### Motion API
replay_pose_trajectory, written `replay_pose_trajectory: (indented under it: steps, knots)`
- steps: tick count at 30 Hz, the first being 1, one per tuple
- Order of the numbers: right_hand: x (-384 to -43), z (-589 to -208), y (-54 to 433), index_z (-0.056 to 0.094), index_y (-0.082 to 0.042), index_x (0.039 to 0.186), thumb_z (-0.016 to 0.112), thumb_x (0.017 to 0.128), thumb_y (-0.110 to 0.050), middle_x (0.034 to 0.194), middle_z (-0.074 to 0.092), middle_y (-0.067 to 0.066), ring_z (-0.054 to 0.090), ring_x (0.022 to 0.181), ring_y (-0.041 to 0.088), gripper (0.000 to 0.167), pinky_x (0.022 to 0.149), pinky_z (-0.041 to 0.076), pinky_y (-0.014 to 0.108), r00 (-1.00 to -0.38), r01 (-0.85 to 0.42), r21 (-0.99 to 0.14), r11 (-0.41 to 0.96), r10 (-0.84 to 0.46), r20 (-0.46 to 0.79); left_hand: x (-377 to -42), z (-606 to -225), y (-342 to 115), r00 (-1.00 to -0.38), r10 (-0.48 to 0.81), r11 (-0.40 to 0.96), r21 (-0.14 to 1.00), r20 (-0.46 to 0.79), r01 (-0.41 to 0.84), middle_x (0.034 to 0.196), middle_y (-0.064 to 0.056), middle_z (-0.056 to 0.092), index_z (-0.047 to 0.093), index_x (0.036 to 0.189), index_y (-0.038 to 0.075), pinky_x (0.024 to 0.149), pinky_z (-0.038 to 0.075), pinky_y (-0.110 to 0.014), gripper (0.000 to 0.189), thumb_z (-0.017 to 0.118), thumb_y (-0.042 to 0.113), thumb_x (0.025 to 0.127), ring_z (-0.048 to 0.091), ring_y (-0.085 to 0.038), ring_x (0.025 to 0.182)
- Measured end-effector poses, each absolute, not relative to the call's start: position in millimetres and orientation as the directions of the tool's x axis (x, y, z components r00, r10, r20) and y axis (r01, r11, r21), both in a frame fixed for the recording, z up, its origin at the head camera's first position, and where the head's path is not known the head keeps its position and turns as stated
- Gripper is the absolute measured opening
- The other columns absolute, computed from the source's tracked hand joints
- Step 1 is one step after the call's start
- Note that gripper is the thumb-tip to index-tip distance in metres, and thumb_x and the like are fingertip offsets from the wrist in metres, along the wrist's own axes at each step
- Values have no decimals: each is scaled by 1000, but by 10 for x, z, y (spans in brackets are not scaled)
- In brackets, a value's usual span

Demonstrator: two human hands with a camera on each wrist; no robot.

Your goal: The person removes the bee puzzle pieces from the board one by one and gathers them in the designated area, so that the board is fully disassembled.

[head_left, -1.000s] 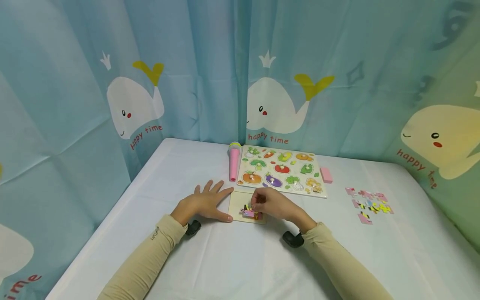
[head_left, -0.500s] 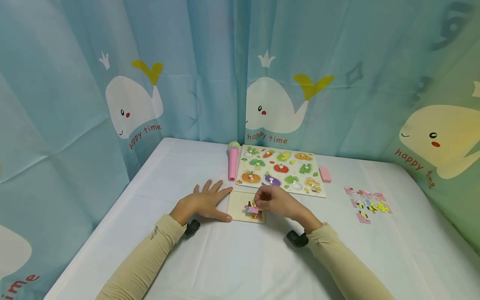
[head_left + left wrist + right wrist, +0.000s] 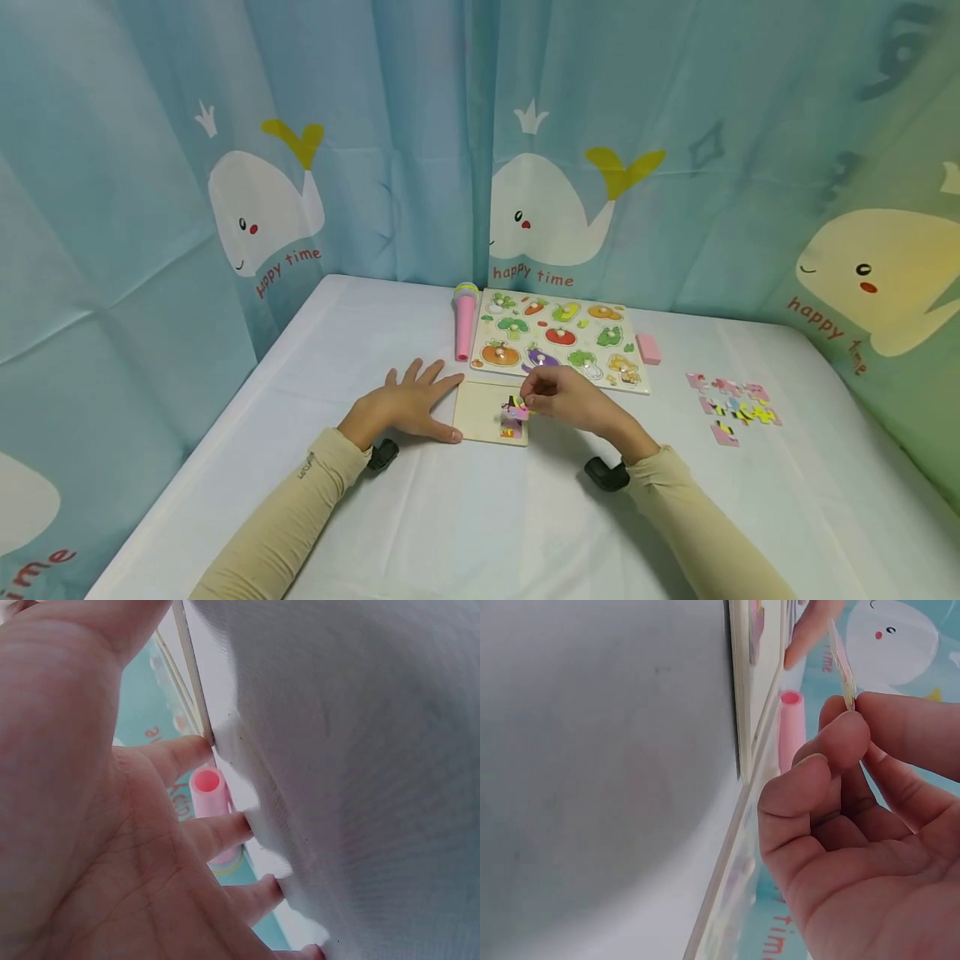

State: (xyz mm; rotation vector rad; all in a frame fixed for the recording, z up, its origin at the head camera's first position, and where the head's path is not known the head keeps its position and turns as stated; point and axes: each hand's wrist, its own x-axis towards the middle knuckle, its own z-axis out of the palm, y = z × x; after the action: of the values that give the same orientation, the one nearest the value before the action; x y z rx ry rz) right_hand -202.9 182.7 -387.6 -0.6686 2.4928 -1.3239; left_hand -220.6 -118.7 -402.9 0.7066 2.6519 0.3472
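Observation:
My left hand (image 3: 411, 408) lies with fingers spread on the table, its thumb and index fingertip against the left edge of a small wooden puzzle board (image 3: 474, 412). Over the right part of that board, my right hand (image 3: 573, 402) pinches a pink, yellow and black puzzle piece (image 3: 515, 409) between thumb and fingertips. In the right wrist view the puzzle piece (image 3: 843, 666) is seen nearly edge-on, raised clear of the board. Another pink and orange piece (image 3: 511, 431) sits in the board's near right corner, partly covered by the held one.
Several loose puzzle pieces (image 3: 726, 386) lie in rows at the right. Behind the small board is a larger vegetable peg puzzle (image 3: 551, 317), with a pink toy microphone (image 3: 465, 323) to its left and a pink block (image 3: 648, 349) to its right. A whale-print curtain (image 3: 420, 200) encloses the table.
My right hand has shifted a little to the right with the pinched puzzle piece, showing more of the board and its corner piece. The left hand has stayed in place.

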Motion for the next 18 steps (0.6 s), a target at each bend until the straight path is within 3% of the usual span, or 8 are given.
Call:
replay_pose_trajectory:
  steps: [18]
  knots:
    - [-2036, -3787, 2089, 68, 2, 105, 66, 103, -3, 95, 67, 10, 59, 87, 24, 6, 73, 52, 32, -901, -232, -825, 515, -433, -17, -2202, -4029, -1180, -810, 511, 848, 323, -286, 421, 178, -16, 10, 26, 172, 24, 120, 5, -76, 104, 77, 65, 91, 0, -49, 161]
